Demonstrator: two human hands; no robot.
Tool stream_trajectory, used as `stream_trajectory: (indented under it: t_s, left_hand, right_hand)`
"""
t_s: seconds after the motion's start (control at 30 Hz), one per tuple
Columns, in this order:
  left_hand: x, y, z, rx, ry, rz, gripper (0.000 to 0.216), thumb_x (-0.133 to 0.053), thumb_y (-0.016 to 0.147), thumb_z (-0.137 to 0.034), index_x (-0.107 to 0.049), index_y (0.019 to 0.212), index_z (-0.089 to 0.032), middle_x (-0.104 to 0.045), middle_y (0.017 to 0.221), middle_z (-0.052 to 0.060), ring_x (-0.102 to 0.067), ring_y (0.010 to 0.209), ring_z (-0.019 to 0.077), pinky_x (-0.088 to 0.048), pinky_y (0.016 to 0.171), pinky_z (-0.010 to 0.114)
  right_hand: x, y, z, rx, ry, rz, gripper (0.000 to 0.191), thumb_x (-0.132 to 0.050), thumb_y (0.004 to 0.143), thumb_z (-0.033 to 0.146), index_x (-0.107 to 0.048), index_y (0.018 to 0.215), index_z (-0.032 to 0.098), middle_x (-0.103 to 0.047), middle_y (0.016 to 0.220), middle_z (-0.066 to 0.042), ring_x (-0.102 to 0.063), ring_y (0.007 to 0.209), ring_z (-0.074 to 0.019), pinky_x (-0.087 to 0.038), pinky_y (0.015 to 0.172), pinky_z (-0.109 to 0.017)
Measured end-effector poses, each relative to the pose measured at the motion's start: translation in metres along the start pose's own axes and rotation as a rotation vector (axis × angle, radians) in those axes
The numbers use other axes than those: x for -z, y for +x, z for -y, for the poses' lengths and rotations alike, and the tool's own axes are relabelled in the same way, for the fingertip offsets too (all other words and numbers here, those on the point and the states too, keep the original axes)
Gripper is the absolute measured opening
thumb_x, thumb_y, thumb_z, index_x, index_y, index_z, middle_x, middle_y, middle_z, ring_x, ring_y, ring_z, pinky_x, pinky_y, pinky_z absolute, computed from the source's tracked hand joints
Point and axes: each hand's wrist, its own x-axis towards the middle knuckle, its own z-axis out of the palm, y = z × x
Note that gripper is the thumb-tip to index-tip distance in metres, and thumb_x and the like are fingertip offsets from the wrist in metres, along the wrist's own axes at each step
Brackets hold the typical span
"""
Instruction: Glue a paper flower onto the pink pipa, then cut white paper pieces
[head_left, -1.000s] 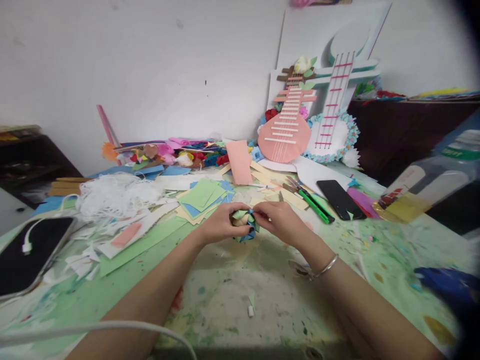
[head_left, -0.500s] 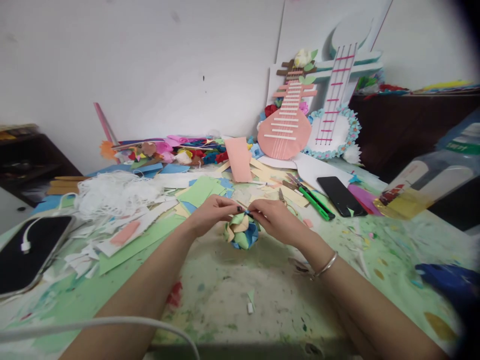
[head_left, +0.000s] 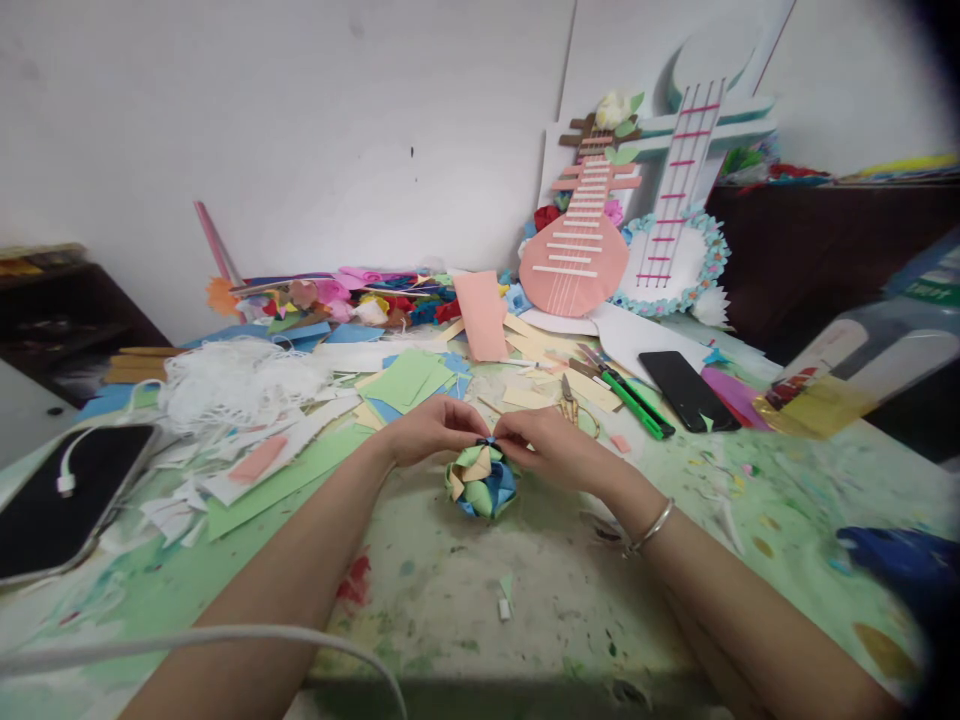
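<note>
A folded paper ball in green, blue and cream sits low over the middle of the table, between my hands. My left hand pinches its top edge from the left, thumb and fingers closed. From the right, my right hand pinches the same top spot, its fingertips meeting those of the left. A bit of blue paper shows between the fingertips; the exact grip point is partly hidden. Just behind my right hand lie scissors with gold handles.
A green utility knife and a black phone lie to the right, near a tilted bottle. White string, paper sheets and a tablet spread leftward. Paper instruments stand at the back. A white cable crosses the front.
The paper ball has come slightly lower and turned a little. My hands have drawn closer together at its top. The view has shifted slightly.
</note>
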Motion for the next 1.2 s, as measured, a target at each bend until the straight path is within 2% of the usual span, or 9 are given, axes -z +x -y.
stream_trajectory:
  t_s: [0.27,0.4,0.57,0.73,0.97,1.13,1.2]
  left_hand:
    - [-0.007,0.004,0.004,-0.059,-0.096,0.053,0.024,-0.08,0.066,-0.028,-0.065,0.073,-0.01,-0.064,0.07,0.004,-0.059,0.065,0.0108,-0.045,0.063,0.021]
    - [-0.007,0.004,0.001,-0.103,-0.002,0.029,0.025,-0.078,0.066,-0.028,-0.062,0.068,-0.01,-0.06,0.065,0.002,-0.053,0.06,0.0092,-0.042,0.058,0.02]
    - [-0.01,0.003,-0.01,-0.071,0.209,-0.024,0.019,-0.075,0.063,-0.023,-0.061,0.064,-0.01,-0.058,0.06,0.0,-0.049,0.055,0.0075,-0.037,0.052,0.017]
    - [-0.014,0.001,-0.016,-0.039,0.395,-0.095,0.01,-0.071,0.062,-0.017,-0.063,0.065,-0.011,-0.061,0.06,0.001,-0.051,0.055,0.0084,-0.038,0.05,0.017]
    - [-0.008,-0.006,-0.022,-0.083,0.242,-0.085,0.017,-0.075,0.067,-0.026,-0.07,0.072,-0.01,-0.067,0.068,0.004,-0.058,0.063,0.0114,-0.045,0.062,0.021]
    - [-0.005,-0.007,-0.016,-0.034,0.148,-0.045,0.018,-0.077,0.066,-0.027,-0.071,0.072,-0.011,-0.066,0.065,0.003,-0.056,0.059,0.0098,-0.043,0.057,0.019]
    - [-0.007,-0.005,-0.011,-0.022,0.097,-0.029,0.019,-0.078,0.065,-0.027,-0.07,0.071,-0.01,-0.065,0.064,0.002,-0.055,0.058,0.0087,-0.041,0.056,0.018]
  right_hand:
    - [0.006,-0.002,0.003,0.016,0.118,-0.03,0.01,-0.055,0.082,0.014,-0.059,0.074,0.014,-0.06,0.065,0.001,-0.048,0.057,-0.0076,-0.031,0.057,-0.019]
    - [0.007,-0.002,0.005,0.018,0.078,-0.007,0.01,-0.054,0.082,0.014,-0.058,0.074,0.015,-0.06,0.066,0.0,-0.048,0.059,-0.0084,-0.03,0.057,-0.02]
    - [0.002,-0.001,0.003,-0.015,0.005,0.029,0.01,-0.053,0.081,0.013,-0.058,0.072,0.015,-0.06,0.065,-0.001,-0.048,0.059,-0.0095,-0.029,0.056,-0.021]
    - [-0.003,-0.001,-0.001,-0.056,0.01,0.034,0.011,-0.053,0.08,0.013,-0.059,0.071,0.015,-0.059,0.063,0.0,-0.047,0.057,-0.0097,-0.03,0.055,-0.021]
    - [-0.001,-0.001,-0.006,-0.047,0.455,0.006,0.013,-0.052,0.085,0.021,-0.064,0.086,0.016,-0.066,0.08,-0.003,-0.057,0.071,-0.0114,-0.04,0.061,-0.021]
    - [-0.005,-0.001,-0.004,-0.048,0.435,-0.035,0.016,-0.051,0.086,0.024,-0.062,0.078,0.015,-0.057,0.067,0.002,-0.046,0.061,-0.0087,-0.035,0.057,-0.02]
    - [-0.006,-0.001,-0.004,-0.044,0.449,-0.007,0.018,-0.05,0.087,0.026,-0.06,0.076,0.015,-0.054,0.065,0.003,-0.043,0.06,-0.0082,-0.033,0.056,-0.02]
